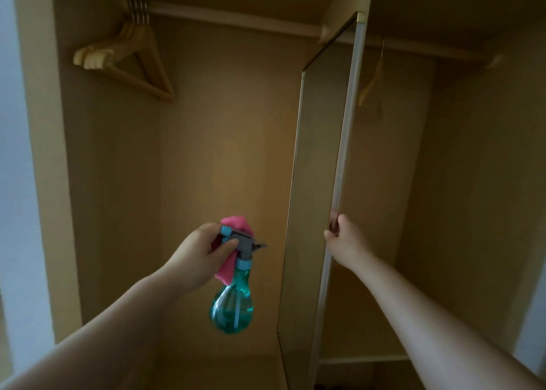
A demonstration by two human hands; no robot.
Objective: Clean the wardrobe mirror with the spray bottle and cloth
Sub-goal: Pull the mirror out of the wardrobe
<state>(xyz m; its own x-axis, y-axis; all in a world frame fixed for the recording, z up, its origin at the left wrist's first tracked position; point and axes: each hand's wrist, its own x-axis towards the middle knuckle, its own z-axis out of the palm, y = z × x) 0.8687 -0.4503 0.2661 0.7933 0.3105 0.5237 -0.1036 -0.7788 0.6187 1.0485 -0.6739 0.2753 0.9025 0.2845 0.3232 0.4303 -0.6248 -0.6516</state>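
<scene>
A tall mirror panel with a pale metal frame stands edge-on in the middle of the open wardrobe, its glass face turned left. My right hand grips its front edge at about mid-height. My left hand holds a teal spray bottle by its grey-blue trigger head, with a pink cloth bunched in the same hand behind the head. The nozzle points right, toward the glass.
Several wooden hangers hang from the rail at the upper left. One more hanger hangs to the right of the mirror. Wardrobe side walls stand left and right; a low shelf edge runs bottom right.
</scene>
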